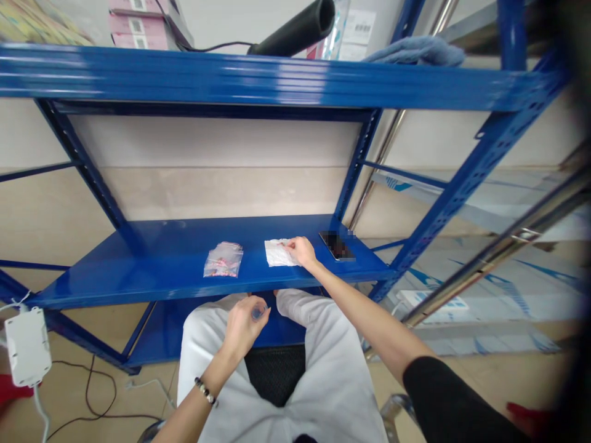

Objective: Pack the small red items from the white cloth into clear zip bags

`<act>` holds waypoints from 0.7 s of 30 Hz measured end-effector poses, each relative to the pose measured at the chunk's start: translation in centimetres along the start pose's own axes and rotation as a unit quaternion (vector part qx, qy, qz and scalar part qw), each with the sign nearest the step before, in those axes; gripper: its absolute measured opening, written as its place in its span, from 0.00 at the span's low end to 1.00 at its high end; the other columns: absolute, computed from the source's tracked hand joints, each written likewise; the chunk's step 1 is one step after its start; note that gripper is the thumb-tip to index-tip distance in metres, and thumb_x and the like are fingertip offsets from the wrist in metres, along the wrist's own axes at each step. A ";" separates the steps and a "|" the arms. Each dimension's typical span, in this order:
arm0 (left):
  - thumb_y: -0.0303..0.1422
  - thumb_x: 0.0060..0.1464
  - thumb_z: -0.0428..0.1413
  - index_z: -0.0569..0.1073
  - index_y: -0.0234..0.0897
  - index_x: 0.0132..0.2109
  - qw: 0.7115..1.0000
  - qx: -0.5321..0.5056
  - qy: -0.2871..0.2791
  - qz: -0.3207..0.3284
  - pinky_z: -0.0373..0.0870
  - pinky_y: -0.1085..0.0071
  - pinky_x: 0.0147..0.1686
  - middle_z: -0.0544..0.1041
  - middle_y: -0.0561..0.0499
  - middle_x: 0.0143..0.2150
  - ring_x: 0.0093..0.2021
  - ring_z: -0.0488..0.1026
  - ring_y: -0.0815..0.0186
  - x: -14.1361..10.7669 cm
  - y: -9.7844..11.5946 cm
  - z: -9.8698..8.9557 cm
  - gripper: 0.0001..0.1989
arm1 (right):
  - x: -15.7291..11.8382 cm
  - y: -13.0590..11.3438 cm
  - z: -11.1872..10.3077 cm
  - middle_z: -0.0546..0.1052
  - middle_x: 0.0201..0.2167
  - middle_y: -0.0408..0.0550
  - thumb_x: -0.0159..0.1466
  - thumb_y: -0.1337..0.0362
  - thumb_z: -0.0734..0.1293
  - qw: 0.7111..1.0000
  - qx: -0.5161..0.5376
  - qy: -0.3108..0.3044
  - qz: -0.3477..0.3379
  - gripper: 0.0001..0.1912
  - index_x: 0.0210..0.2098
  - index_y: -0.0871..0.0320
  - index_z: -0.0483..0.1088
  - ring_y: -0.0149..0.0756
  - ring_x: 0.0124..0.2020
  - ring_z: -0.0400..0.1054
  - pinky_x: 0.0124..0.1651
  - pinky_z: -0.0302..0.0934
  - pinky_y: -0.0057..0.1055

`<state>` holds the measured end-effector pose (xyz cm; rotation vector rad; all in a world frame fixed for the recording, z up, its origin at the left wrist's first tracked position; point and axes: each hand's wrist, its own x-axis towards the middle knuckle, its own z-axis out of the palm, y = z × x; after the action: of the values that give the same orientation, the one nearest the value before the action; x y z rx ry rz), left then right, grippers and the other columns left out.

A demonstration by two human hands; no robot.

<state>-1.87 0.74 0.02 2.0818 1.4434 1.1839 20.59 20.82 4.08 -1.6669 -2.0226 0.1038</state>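
My left hand (242, 329) is held over my lap, below the shelf's front edge, its fingers wrapped round a small clear cup (258, 309). Only the cup's round rim shows clearly; its contents are too small to make out. On the blue shelf, my right hand (302, 251) is closed in a pinch above a white tissue (276, 254). Whatever the fingertips hold, if anything, is hidden or too small to name. Left of the tissue lies a clear zip bag (224, 260) with small pink and red pieces inside.
A black phone (337, 245) rests on the shelf (152, 258), right of my right hand. Overhead runs a blue shelf beam (194, 77) with pink boxes (141, 24), a black tube (295, 31) and a blue cloth (418, 50) above. A white power strip (28, 346) hangs at left.
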 end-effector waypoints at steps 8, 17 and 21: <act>0.34 0.52 0.59 0.77 0.36 0.39 0.981 -0.171 -0.009 -0.094 0.70 0.69 0.36 0.79 0.49 0.32 0.32 0.74 0.65 0.3 -0.4 0.7 0.08 | -1.2 -2.2 -1.5 0.81 0.34 0.52 0.61 0.63 0.68 0.995 0.062 0.073 0.002 0.08 0.33 0.61 0.78 0.38 0.38 0.72 0.44 0.60 0.29; 0.25 0.49 0.56 0.78 0.39 0.41 0.992 -0.060 -0.103 -0.038 0.68 0.71 0.40 0.80 0.51 0.36 0.37 0.75 0.64 -1.1 0.8 0.9 0.12 | -18.4 -6.8 -1.2 0.77 0.29 0.46 0.62 0.57 0.69 0.943 0.329 0.021 -0.048 0.09 0.32 0.56 0.76 0.35 0.31 0.67 0.34 0.59 0.31; 0.30 0.51 0.59 0.76 0.39 0.36 0.988 -0.029 -0.144 -0.042 0.65 0.71 0.35 0.79 0.51 0.32 0.33 0.74 0.64 -1.8 1.1 1.4 0.03 | -21.5 -7.6 -0.7 0.76 0.27 0.45 0.62 0.55 0.68 0.918 0.396 -0.001 0.012 0.11 0.34 0.56 0.76 0.35 0.28 0.66 0.29 0.57 0.31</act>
<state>-0.35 -1.07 -0.87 2.0320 1.3295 0.8406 16.58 -1.31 0.33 -1.1508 -1.6165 0.8151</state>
